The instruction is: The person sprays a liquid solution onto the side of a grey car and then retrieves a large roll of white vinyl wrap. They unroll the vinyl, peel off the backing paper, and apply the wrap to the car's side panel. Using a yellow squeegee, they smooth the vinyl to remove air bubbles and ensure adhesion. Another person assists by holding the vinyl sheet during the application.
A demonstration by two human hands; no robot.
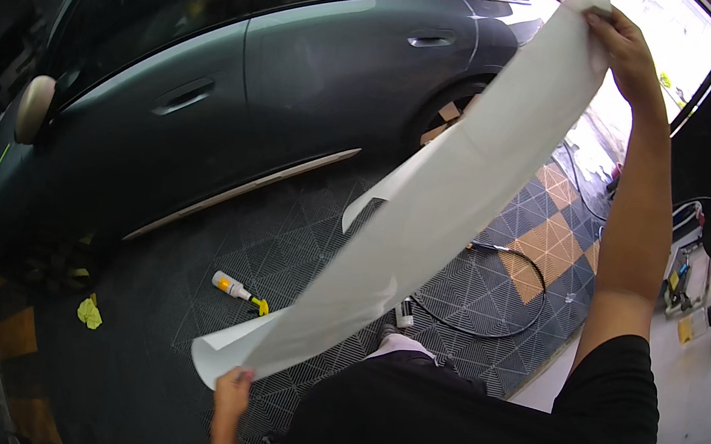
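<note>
A long, pale, slightly see-through sheet of film [433,207] stretches slantwise between my two hands, its long edges curling inward. My right hand [624,51], raised high at the upper right, pinches the film's far end. Low at the lower left, my left hand [233,390] grips the near corner, where the sheet curls into an open roll. Behind the film stands a dark grey car [327,57], side-on, with its doors closed. The film hangs in front of its rear part and hides some of the rear wheel [445,117].
On the dark tiled floor [154,358] lie a white spray bottle [230,285] with a yellow trigger and a crumpled yellow-green cloth [89,312]. A black hose [538,314] loops across the tiles at right. Tools and gear [694,279] line the right side, beside a bright doorway [667,48].
</note>
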